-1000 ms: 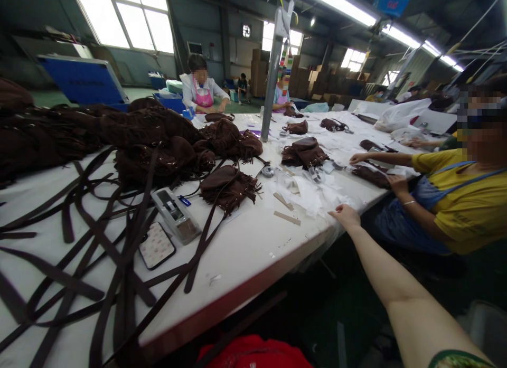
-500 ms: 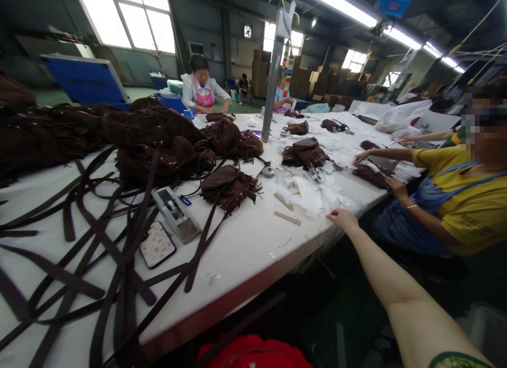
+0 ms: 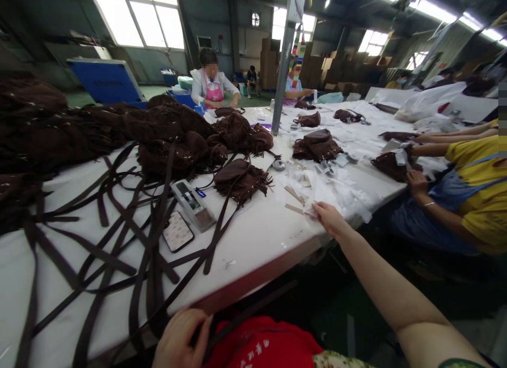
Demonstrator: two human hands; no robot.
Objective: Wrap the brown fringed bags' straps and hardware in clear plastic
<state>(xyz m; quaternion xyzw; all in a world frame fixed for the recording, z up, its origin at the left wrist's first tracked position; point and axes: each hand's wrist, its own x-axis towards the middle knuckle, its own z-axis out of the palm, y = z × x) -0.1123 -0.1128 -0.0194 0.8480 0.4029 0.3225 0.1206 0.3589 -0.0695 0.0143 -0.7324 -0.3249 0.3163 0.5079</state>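
Observation:
My right hand [image 3: 328,219] reaches out over the table's near edge, fingers pinched on a piece of thin white wrapping sheet [image 3: 322,191] at the edge of a loose pile. Low in the view, my left hand [image 3: 182,337] is curled in front of the red apron [image 3: 261,347]. A dark brown strap [image 3: 257,310] runs from beside its fingers toward the right, and the hand appears closed around it. Nearest on the table lies a fringed brown bag [image 3: 240,179], its long straps trailing to the front edge.
Piled brown bags [image 3: 166,125] and tangled straps [image 3: 119,241] cover the left side. A phone [image 3: 178,232] and a clear plastic box [image 3: 193,205] lie beside them. A metal post [image 3: 282,77] rises from the table. A co-worker in a yellow shirt [image 3: 471,183] handles a bag at right.
My left hand has come into view at the bottom. My right hand has moved left and now grips the white sheet. The whole view has shifted, moving the table contents rightward.

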